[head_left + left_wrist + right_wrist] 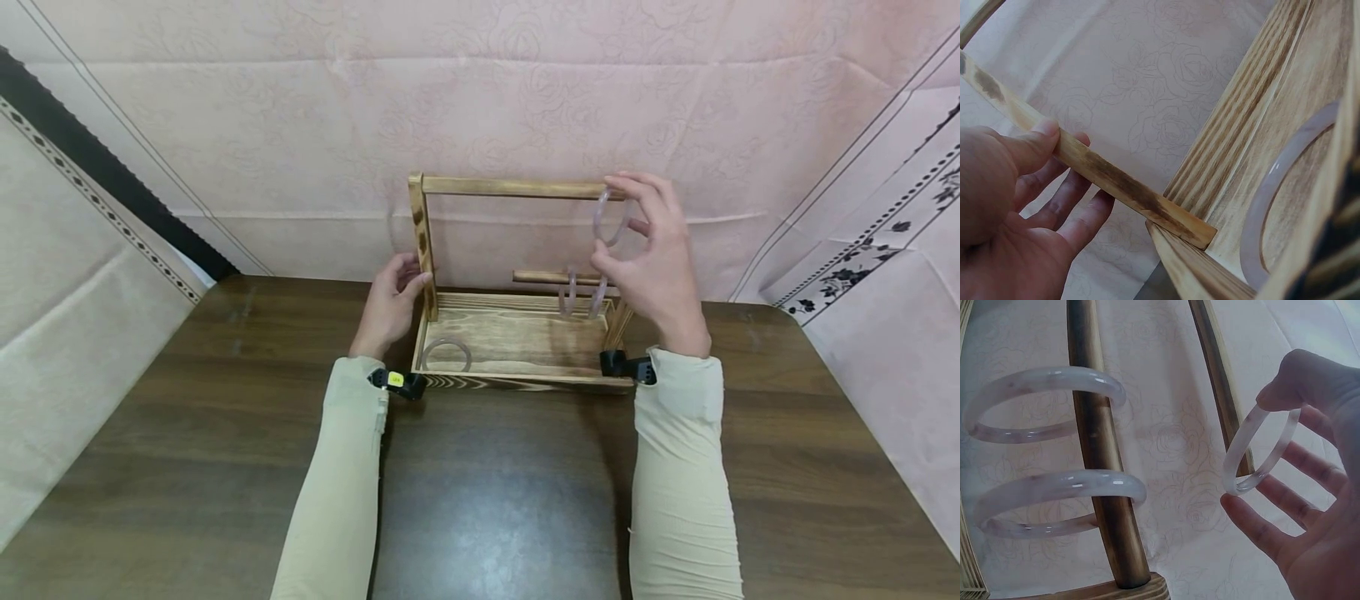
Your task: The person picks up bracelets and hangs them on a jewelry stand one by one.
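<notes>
A wooden bangle stand has a left post, a top bar, a lower bar and a tray base. My left hand grips the left post, thumb in front and fingers behind it. At the top bar's right end, my right hand pinches a pale translucent bangle between thumb and fingers. That bar's end shows within the ring in the right wrist view. Two similar bangles, an upper one and a lower one, hang round the lower bar. Another bangle lies in the tray's left side.
The stand sits near the back edge of a dark wooden table. Close behind it hangs a pale rose-patterned cloth. Cloth with dark borders also flanks the table left and right.
</notes>
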Motion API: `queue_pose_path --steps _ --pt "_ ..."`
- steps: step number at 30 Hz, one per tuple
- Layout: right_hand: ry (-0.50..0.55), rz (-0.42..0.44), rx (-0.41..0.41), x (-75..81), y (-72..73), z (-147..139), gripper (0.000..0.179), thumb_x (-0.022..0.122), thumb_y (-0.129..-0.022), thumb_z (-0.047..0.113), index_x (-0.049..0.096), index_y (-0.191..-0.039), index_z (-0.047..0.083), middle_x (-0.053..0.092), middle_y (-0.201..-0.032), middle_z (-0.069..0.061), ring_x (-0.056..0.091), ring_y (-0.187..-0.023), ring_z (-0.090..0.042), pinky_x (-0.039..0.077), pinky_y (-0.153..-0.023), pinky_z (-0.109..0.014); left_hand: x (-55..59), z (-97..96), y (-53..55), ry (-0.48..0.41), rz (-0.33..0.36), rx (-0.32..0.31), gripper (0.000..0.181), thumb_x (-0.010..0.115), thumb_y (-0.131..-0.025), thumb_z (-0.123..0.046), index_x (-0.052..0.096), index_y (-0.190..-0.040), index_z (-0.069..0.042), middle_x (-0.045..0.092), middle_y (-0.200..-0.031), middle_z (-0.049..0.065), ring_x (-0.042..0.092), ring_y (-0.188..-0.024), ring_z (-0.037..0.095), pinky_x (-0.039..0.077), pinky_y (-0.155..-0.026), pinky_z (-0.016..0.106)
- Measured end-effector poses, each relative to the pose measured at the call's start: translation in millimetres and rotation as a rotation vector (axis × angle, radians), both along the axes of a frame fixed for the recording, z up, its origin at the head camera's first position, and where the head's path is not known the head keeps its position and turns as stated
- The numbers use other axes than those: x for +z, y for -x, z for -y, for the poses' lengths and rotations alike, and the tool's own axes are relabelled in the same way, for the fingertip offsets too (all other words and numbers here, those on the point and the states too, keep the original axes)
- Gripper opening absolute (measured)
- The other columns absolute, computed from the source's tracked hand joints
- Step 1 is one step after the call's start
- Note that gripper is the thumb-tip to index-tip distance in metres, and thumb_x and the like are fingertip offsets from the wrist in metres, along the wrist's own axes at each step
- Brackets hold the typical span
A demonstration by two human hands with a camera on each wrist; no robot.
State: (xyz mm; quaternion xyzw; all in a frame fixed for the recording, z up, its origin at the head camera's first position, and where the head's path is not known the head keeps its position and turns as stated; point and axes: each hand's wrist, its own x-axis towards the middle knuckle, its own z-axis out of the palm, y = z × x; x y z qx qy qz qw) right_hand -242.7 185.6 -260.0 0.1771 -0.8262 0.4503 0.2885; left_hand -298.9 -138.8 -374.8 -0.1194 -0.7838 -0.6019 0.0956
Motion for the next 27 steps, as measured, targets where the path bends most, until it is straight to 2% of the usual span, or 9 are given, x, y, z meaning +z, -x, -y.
queue_pose_path --steps 13,16,18,24,27 --pt "0.002 -0.005 -0.022 -0.2 4.2 -2 0.07 0.072 -0.077 -0.008 0.06 -0.14 0.019 0.047 -0.151 0.002 0.047 -0.136 -0.014 0.049 -0.108 -0.053 0.2 0.4 0.6 -0.005 0.013 -0.001 0.033 0.058 -0.104 -0.014 0.055 -0.133 0.0 0.066 -0.134 0.017 0.061 -0.126 0.029 0.048 -0.111 0.043" --pt "-0.003 -0.007 -0.028 -0.8 6.0 -2 0.069 0.071 -0.078 -0.008 0.06 -0.14 0.019 0.047 -0.15 0.003 0.046 -0.135 -0.014 0.049 -0.109 -0.053 2.0 -0.7 -0.4 -0.002 0.028 0.005 0.035 0.057 -0.104 -0.013 0.053 -0.136 0.001 0.064 -0.135 0.019 0.06 -0.127 0.031 0.047 -0.112 0.044" --pt "-0.005 -0.01 -0.029 -1.3 7.1 -2 0.069 0.071 -0.078 -0.008 0.06 -0.14 0.019 0.047 -0.15 0.004 0.046 -0.135 -0.014 0.049 -0.109 -0.053 5.1 -2.2 -2.6 0.0 0.042 0.009 0.035 0.055 -0.105 -0.011 0.052 -0.137 0.002 0.062 -0.136 0.022 0.058 -0.129 0.033 0.046 -0.113 0.044" --pt "-0.003 -0.012 -0.024 -3.2 10.2 -3 0.068 0.07 -0.078 -0.008 0.06 -0.14 0.019 0.047 -0.151 0.003 0.046 -0.136 -0.013 0.048 -0.109 -0.055 26.8 -8.0 -20.7 0.03 0.074 0.015 0.035 0.051 -0.105 -0.005 0.049 -0.138 0.008 0.058 -0.138 0.028 0.056 -0.132 0.038 0.045 -0.114 0.047" --pt "0.001 -0.008 -0.02 -4.7 12.1 -4 0.068 0.07 -0.078 -0.009 0.06 -0.14 0.019 0.046 -0.152 0.003 0.045 -0.137 -0.013 0.048 -0.108 -0.056 30.2 -9.0 -23.9 0.032 0.074 0.013 0.035 0.051 -0.105 -0.004 0.05 -0.137 0.009 0.058 -0.138 0.029 0.056 -0.131 0.039 0.045 -0.114 0.047"
